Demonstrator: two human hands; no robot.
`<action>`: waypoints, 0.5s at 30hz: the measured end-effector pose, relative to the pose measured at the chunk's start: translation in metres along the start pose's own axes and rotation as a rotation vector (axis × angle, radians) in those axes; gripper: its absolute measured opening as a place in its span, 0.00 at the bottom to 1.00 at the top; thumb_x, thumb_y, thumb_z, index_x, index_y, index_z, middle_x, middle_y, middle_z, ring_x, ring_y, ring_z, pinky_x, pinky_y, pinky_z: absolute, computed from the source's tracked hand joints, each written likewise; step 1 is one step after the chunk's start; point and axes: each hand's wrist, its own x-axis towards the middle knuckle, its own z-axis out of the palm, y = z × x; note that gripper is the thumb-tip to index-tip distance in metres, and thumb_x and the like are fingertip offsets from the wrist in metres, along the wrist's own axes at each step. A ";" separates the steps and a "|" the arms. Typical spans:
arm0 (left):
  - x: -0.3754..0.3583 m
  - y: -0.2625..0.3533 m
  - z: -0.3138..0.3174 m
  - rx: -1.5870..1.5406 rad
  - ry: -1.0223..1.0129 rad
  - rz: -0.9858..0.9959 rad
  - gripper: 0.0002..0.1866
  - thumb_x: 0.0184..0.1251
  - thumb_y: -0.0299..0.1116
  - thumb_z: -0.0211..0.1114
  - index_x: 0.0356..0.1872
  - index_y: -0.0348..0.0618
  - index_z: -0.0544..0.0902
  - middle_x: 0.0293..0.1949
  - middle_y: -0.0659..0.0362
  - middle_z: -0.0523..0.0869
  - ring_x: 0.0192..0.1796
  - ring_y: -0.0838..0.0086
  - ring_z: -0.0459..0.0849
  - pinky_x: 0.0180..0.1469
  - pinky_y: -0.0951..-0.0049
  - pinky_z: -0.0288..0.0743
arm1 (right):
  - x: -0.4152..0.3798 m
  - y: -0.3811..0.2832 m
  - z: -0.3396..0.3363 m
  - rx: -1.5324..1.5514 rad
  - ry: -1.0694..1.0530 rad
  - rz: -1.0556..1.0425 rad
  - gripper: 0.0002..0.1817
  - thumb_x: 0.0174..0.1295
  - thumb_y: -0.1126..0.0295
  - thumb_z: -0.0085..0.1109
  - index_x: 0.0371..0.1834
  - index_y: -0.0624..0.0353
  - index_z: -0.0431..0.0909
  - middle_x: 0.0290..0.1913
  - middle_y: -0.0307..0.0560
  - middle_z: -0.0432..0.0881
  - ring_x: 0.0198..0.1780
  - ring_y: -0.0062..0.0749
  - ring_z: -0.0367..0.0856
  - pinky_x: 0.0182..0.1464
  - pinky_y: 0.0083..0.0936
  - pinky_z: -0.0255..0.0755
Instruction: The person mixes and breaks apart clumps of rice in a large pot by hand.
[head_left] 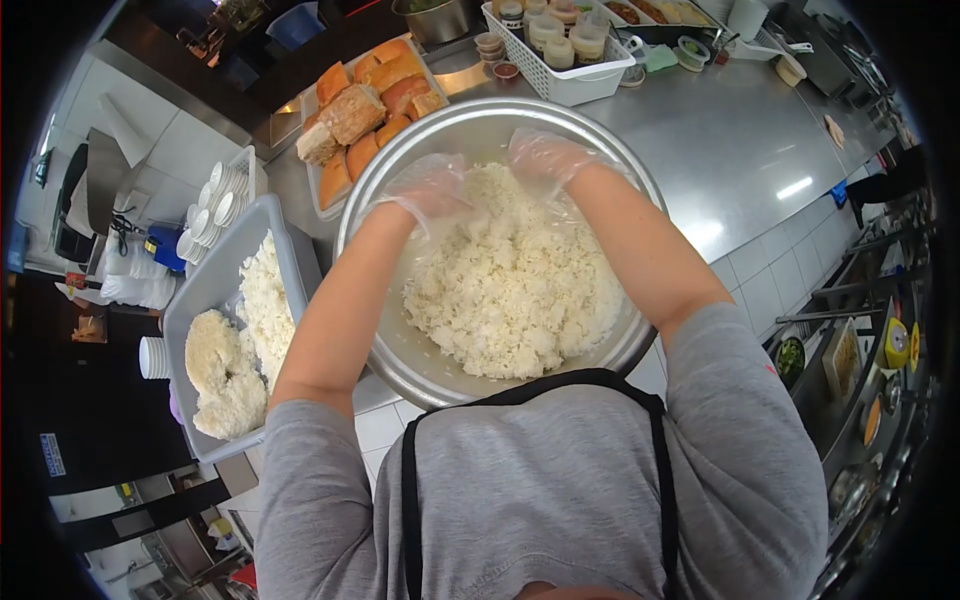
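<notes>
Across the steel counter (740,140), the biggest thing is a wide metal bowl (470,125) standing right in front of the person, its near rim almost against the apron. A mound of cooked white rice (515,290) fills its floor, heaped somewhat toward the far side; it has no real long axis, being a rough round pile. To the left, touching or just beside the bowl, lies a grey tub (215,275) with more rice, and beyond the bowl a tray of bread loaves (365,105) and a white basket of lidded containers (560,60). Both arms reach forward over the pile to its far edge. The left hand (432,190), in a thin clear glove, lies spread and cupped on the rice at the far left; the right hand (545,158), gloved likewise, is spread with fingers dug into the rice at the far rim. Neither pinches anything. The rice lies below and toward the body from both hands, about equally near to each.
</notes>
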 end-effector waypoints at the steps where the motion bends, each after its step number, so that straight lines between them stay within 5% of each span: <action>1: 0.018 -0.001 0.003 0.128 -0.091 -0.039 0.31 0.52 0.39 0.67 0.59 0.38 0.75 0.50 0.40 0.83 0.54 0.54 0.82 0.58 0.61 0.73 | -0.001 -0.004 -0.008 0.000 0.000 0.005 0.12 0.49 0.73 0.60 0.37 0.64 0.86 0.41 0.61 0.85 0.43 0.49 0.86 0.44 0.35 0.80; 5: 0.057 -0.033 0.045 0.227 -0.093 -0.078 0.19 0.54 0.35 0.62 0.46 0.37 0.81 0.46 0.39 0.83 0.52 0.49 0.81 0.56 0.56 0.75 | 0.004 -0.013 -0.009 0.291 -0.006 0.243 0.12 0.52 0.73 0.58 0.37 0.67 0.84 0.39 0.65 0.84 0.45 0.51 0.85 0.47 0.38 0.78; 8: 0.057 -0.035 0.039 0.321 -0.102 0.025 0.17 0.57 0.33 0.58 0.46 0.37 0.82 0.45 0.41 0.84 0.51 0.49 0.82 0.55 0.55 0.75 | 0.007 -0.013 0.001 0.369 0.028 0.251 0.10 0.53 0.75 0.57 0.35 0.68 0.83 0.38 0.66 0.83 0.45 0.54 0.84 0.47 0.40 0.77; 15: 0.066 -0.037 0.068 0.220 0.070 -0.070 0.15 0.61 0.31 0.55 0.47 0.39 0.82 0.48 0.44 0.82 0.52 0.50 0.82 0.56 0.57 0.75 | 0.016 -0.014 0.007 0.322 0.019 0.234 0.09 0.54 0.73 0.58 0.33 0.68 0.84 0.37 0.65 0.84 0.44 0.54 0.84 0.47 0.39 0.77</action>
